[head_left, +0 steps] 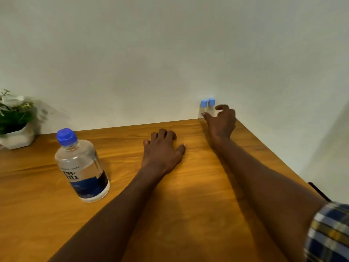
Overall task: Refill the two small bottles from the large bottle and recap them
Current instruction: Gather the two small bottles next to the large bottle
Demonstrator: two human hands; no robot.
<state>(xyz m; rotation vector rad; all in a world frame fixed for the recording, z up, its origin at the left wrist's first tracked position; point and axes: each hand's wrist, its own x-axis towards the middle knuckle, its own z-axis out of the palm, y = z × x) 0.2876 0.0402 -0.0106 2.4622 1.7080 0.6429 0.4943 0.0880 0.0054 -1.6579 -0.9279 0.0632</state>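
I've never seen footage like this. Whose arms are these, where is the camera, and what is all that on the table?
There is no machine here: a person wears a wide-angle camera on the head, so you look down along their own arms. The left hand rests on the wooden table, holding nothing. The right hand reaches to the far edge by the wall, its fingers open around two small bottles with blue caps; its thumb seems to touch one, but no firm grip shows yet. On the left stands a large capped water bottle, mostly full. Behind it sits a potted plant.
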